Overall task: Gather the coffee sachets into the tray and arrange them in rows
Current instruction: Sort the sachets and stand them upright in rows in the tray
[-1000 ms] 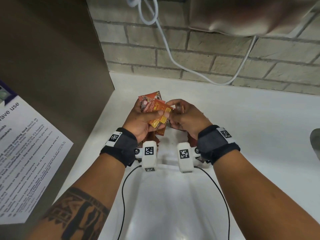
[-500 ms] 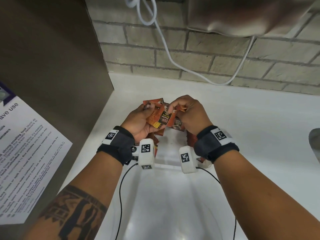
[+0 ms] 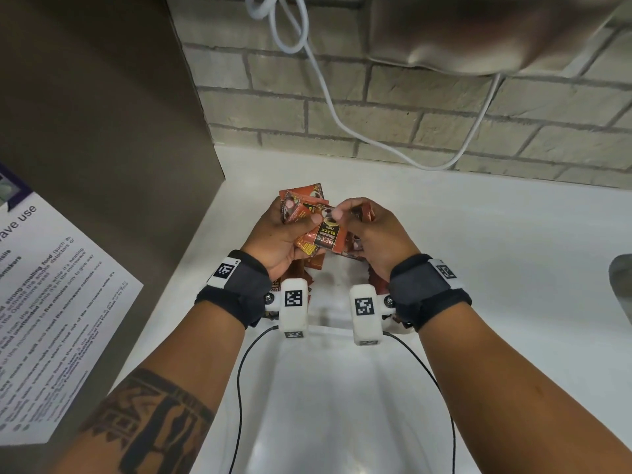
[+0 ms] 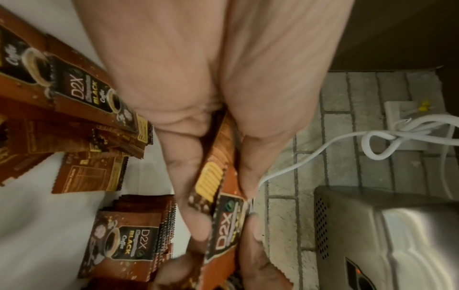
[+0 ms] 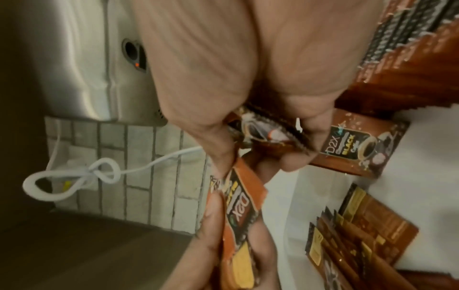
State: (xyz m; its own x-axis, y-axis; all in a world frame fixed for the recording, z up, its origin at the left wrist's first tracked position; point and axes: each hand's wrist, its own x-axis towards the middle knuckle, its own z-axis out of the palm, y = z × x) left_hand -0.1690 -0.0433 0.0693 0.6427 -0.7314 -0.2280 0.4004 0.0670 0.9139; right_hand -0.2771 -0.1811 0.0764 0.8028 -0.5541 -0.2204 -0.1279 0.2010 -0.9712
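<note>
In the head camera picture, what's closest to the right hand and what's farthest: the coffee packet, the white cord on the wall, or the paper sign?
From the right hand:
1. Coffee packet, pinched in its fingers.
2. White cord, up on the brick wall behind.
3. Paper sign, far off on the left.

black wristbands (image 3: 236, 289), white tagged cameras (image 3: 293, 307), forearm tattoo (image 3: 150, 422)

brick wall (image 3: 427, 107) | white cable (image 3: 328, 107) | printed notice (image 3: 51, 302)
</note>
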